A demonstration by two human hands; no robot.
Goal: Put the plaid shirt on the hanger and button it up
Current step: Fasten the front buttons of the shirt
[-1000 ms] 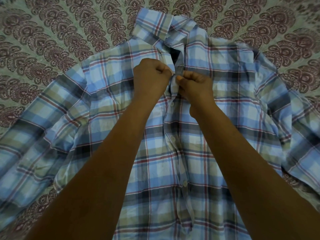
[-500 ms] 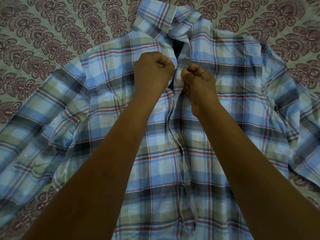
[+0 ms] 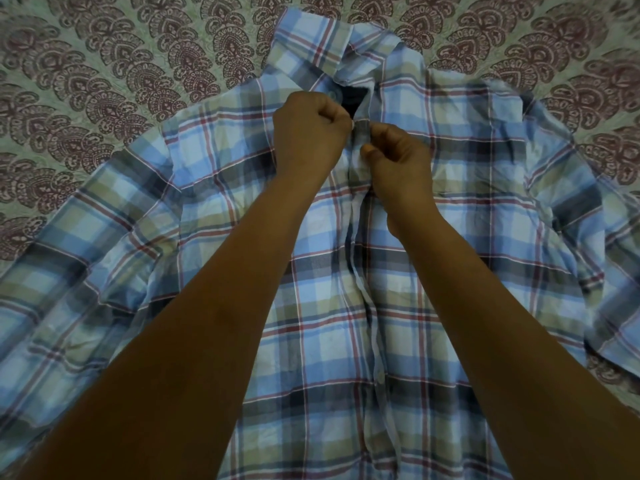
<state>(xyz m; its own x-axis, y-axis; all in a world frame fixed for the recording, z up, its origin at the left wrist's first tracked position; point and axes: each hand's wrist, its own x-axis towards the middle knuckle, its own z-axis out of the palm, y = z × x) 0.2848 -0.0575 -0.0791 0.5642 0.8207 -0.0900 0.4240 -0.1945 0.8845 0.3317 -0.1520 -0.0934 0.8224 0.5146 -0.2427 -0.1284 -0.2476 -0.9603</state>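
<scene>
The checked cloth shirt (image 3: 329, 341) has blue, pale green and dark squares with thin red and white lines. The pale green bed sheet (image 3: 104, 81) has dark red swirls.

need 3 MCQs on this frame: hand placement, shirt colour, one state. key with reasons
1. Where do the left hand and right hand grip the plaid shirt?
A hem
B placket just below the collar
C a cuff

2. The shirt's main colour?
A blue
B orange
C black

3. How does the shirt lie?
A hung on a rail
B folded small
C spread front-up on the patterned cloth

Key: B, both hands pinch the placket under the collar; A, blue checks with thin red lines; C, the sleeves lie out on the cloth.
</scene>
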